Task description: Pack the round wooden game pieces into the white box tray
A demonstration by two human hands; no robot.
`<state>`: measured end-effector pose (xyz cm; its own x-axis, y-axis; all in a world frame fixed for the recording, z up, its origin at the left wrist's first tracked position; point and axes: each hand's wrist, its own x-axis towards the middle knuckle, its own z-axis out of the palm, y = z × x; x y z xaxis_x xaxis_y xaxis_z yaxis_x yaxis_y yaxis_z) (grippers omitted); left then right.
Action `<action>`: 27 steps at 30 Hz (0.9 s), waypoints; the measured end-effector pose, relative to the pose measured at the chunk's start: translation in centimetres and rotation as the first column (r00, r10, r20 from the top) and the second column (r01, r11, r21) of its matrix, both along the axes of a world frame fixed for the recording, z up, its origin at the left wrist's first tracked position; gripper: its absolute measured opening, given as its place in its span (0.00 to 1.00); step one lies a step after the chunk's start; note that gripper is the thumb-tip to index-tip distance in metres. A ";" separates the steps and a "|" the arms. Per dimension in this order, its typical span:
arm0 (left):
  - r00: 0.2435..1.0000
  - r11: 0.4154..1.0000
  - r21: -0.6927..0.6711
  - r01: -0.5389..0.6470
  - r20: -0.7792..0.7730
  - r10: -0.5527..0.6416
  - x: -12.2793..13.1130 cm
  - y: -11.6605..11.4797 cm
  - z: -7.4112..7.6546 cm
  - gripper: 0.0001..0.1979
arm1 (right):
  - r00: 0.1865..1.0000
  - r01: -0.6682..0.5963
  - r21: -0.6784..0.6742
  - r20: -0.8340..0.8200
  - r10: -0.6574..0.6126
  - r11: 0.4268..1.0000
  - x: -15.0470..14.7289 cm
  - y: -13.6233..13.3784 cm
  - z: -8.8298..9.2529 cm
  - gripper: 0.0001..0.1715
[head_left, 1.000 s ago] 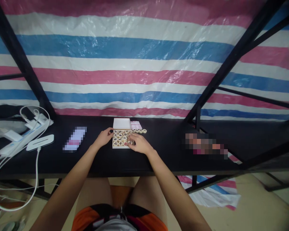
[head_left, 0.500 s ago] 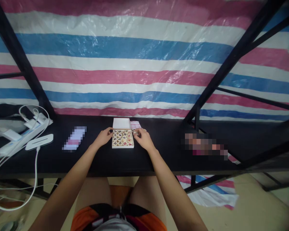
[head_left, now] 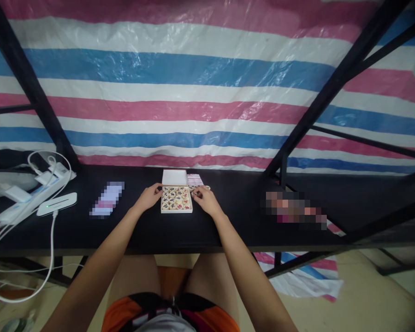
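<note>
A small white box (head_left: 176, 210) filled with round wooden chess pieces (head_left: 176, 198) lies on the black table (head_left: 228, 221). My left hand (head_left: 148, 196) rests against the box's left edge, fingers curled on its upper corner. My right hand (head_left: 204, 199) is just right of the box, its fingertips pinched on a loose chess piece (head_left: 194, 192) from the short row (head_left: 205, 187) beside the box. The box's white lid (head_left: 174, 177) lies just behind it, next to a pink printed sheet (head_left: 195, 179).
A white power strip (head_left: 31, 193) with plugs and looping cables (head_left: 38, 258), and a flat white device (head_left: 57, 204), sit at the table's left. Blurred patches lie left (head_left: 107, 199) and right (head_left: 295, 210). Black frame bars (head_left: 318, 101) cross a striped tarp (head_left: 180, 83) behind.
My right hand has left the box's lower right corner, moved up to the loose pieces beside the box and closed on one. The left hand has stayed on the box.
</note>
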<state>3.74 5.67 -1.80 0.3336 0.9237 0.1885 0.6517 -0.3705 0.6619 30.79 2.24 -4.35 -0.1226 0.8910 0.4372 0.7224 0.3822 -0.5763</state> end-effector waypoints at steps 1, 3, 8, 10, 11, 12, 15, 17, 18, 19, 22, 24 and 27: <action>1.000 1.000 0.000 0.001 0.000 -0.001 0.0 0.0 0.0 0.19 | 1.000 -0.013 0.001 -0.004 0.013 1.000 0.0 0.1 -0.1 0.05; 1.000 1.000 0.002 0.003 0.000 -0.003 0.0 -0.1 0.1 0.19 | 0.999 -0.033 0.004 -0.002 0.033 0.999 0.1 0.3 -0.3 0.05; 1.000 1.000 0.004 0.008 -0.007 -0.008 0.1 -0.2 0.4 0.19 | 0.999 -0.047 0.022 0.003 0.047 0.999 0.1 0.6 -0.8 0.09; 1.000 1.000 0.004 0.006 -0.009 -0.006 0.1 -0.2 0.4 0.19 | 0.998 -0.056 0.026 0.001 0.056 0.998 0.1 0.5 -0.8 0.10; 1.000 1.000 0.003 0.006 -0.008 -0.006 0.1 -0.2 0.5 0.19 | 0.998 -0.062 0.031 0.000 0.062 0.998 0.0 0.5 -0.7 0.10; 1.000 1.000 0.002 0.004 -0.007 -0.004 0.1 -0.2 0.5 0.19 | 0.998 -0.067 0.035 -0.001 0.068 0.997 0.0 0.4 -0.6 0.11; 1.000 1.000 -0.001 0.001 -0.006 -0.001 0.1 -0.3 0.5 0.19 | 0.997 -0.073 0.041 0.008 0.073 0.997 -0.1 0.3 -0.3 0.11; 1.000 1.000 0.001 0.001 -0.007 -0.001 0.2 -0.3 0.4 0.19 | 0.998 -0.053 0.040 0.020 0.052 0.998 -0.2 0.1 -0.1 0.11; 1.000 1.000 0.003 0.001 -0.007 -0.001 0.1 -0.3 0.4 0.18 | 0.999 -0.039 0.041 0.026 0.038 0.998 -0.2 0.0 0.0 0.11; 1.000 1.000 0.004 0.002 -0.006 -0.002 0.1 -0.2 0.3 0.18 | 0.999 -0.025 0.046 0.032 0.023 0.999 -0.4 -0.1 0.1 0.11; 1.000 1.000 0.006 0.004 -0.006 -0.004 0.1 -0.1 0.2 0.18 | 0.999 -0.012 0.087 0.049 0.008 0.996 -1.2 -0.6 0.6 0.10; 1.000 1.000 0.005 0.007 -0.005 -0.007 0.0 0.0 0.1 0.18 | 0.997 -0.055 0.132 0.067 0.046 0.990 -1.9 -1.2 1.0 0.10; 1.000 1.000 -0.004 0.006 0.000 -0.006 0.0 0.0 0.2 0.18 | 0.981 -0.170 0.181 0.120 0.150 0.969 -3.2 -2.0 1.7 0.09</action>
<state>3.75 5.64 -1.64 0.3391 0.9224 0.1849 0.6494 -0.3717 0.6634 27.64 0.23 -2.66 -0.3108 0.7583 0.5731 0.6956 0.5923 -0.4065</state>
